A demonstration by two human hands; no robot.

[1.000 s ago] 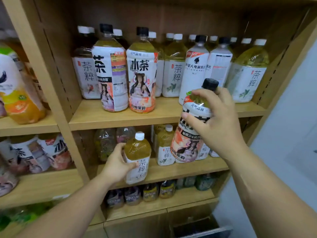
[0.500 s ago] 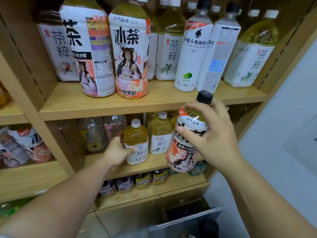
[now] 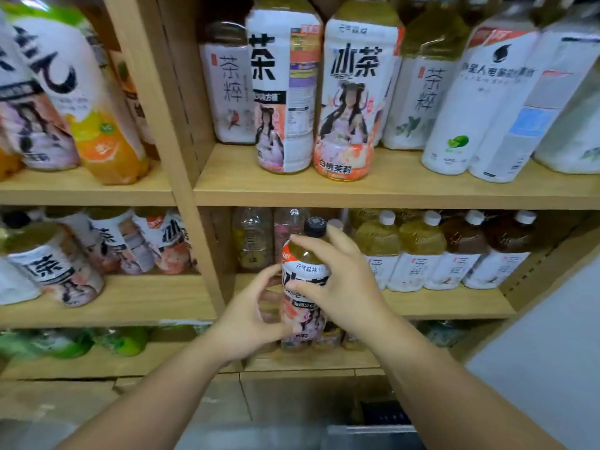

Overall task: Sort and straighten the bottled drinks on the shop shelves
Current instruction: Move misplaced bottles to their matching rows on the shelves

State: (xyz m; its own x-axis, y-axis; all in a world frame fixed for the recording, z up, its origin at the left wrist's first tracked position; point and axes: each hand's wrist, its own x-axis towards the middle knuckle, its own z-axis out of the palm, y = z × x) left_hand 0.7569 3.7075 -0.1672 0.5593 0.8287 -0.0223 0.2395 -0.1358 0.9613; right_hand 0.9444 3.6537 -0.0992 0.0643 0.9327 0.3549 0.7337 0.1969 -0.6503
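We look into light wooden shop shelving (image 3: 389, 190), split by an upright post (image 3: 168, 157) into a left and a right bay. A plain pale grey surface (image 3: 552, 352) fills the near right. The whole view is somewhat blurred.

In the right bay, the middle shelf (image 3: 438, 303) carries a row of white-capped tea bottles (image 3: 422, 251). Tall bottles with figure labels (image 3: 354, 99) stand on the shelf above. In the left bay, bottles of the same kind (image 3: 55, 267) lean over.

The iced tea bottle (image 3: 303, 271) is upright at the left end of the middle shelf, near the post. It has a black cap, amber tea in its shoulder and a white label with black characters. The label turns peach and pink lower down, with a drawn figure. Its base shows below the shelf's front edge, and we cannot tell whether it touches the board.

The right hand (image 3: 341, 280) curls round its upper half. The left hand (image 3: 246, 319) grips its lower part from the left, fingers and thumb bent around it.
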